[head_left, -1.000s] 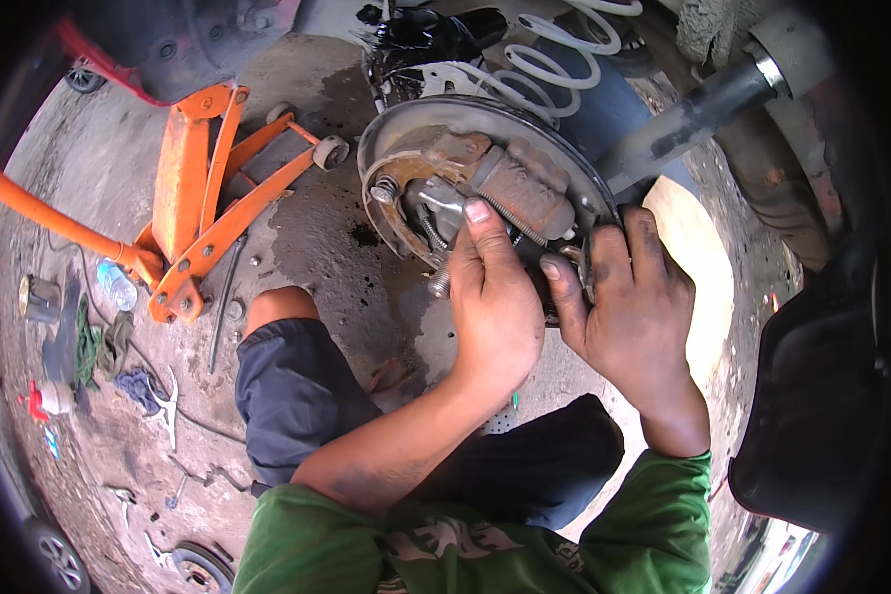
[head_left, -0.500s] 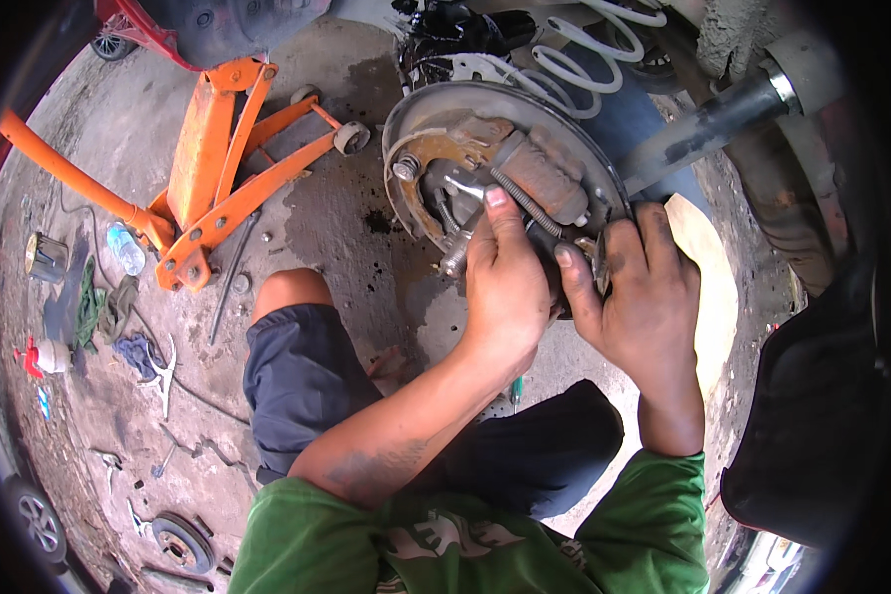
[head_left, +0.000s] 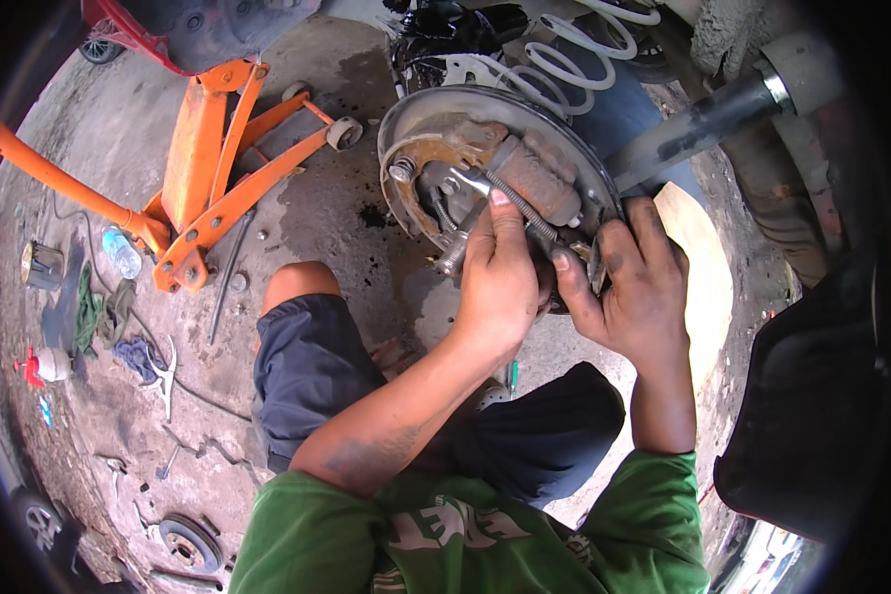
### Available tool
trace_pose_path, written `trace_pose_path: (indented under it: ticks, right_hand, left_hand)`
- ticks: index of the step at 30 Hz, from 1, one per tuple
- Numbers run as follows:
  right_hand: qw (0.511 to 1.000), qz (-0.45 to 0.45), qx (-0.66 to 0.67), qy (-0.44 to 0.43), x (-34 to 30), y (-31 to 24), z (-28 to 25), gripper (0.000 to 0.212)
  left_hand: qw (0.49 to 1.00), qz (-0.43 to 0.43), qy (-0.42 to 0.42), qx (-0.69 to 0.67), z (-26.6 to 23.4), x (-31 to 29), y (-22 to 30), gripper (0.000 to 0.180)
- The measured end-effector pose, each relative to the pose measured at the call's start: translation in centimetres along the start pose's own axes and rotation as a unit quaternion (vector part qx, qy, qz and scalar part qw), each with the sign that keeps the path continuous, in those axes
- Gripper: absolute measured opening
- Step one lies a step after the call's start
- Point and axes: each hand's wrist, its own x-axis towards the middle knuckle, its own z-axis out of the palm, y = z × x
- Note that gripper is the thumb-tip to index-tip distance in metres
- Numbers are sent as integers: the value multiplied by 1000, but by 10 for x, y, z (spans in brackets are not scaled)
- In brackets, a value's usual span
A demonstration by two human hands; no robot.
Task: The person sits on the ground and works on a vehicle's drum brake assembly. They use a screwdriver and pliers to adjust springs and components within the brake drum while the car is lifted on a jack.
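A drum brake assembly with a round backing plate [head_left: 394, 129] is in front of me, its drum off. It carries a rusty cylinder-shaped part [head_left: 535, 183], a brown curved brake shoe [head_left: 431, 148] and a thin coil spring [head_left: 521, 203]. My left hand [head_left: 500, 282] is closed at the plate's lower part, its thumb pressed beside the spring and a shiny metal piece [head_left: 473, 178]. What its fingers grip underneath is hidden. To its right, my right hand [head_left: 636, 287] is closed at the plate's lower right edge around a curved, dark brake shoe edge [head_left: 596, 265], fingertips partly hidden.
An orange floor jack [head_left: 196, 168] stands at left. A bottle [head_left: 122, 252], rags [head_left: 119, 312], a metal bar [head_left: 232, 277] and a brake disc [head_left: 190, 543] lie on the floor. A white coil spring [head_left: 574, 59] and thick shaft [head_left: 703, 124] are above; a dark panel [head_left: 807, 406] hangs right.
The view has shifted slightly. Both hands keep nearly the same hold on the brake parts; more of the shiny metal piece shows above my left thumb.
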Motion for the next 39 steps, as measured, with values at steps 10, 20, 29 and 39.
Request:
trace_pose_path:
  ticks: [10,20,29,39]
  right_hand:
    - [1000,-3,22,-4,-1,6,0,34]
    - [998,-20,56,-10,-1,12,2,33]
    - [996,-33,74,28,2,14,9,30]
    - [988,-48,135,49,-3,14,12,26]
  left_hand:
    - [993,95,-22,-61,1,5,-13,53]
    - [992,107,-43,-57,0,7,-17,55]
    - [990,111,-50,-73,1,6,-14,58]
    - [992,118,-13,-34,0,6,-17,58]
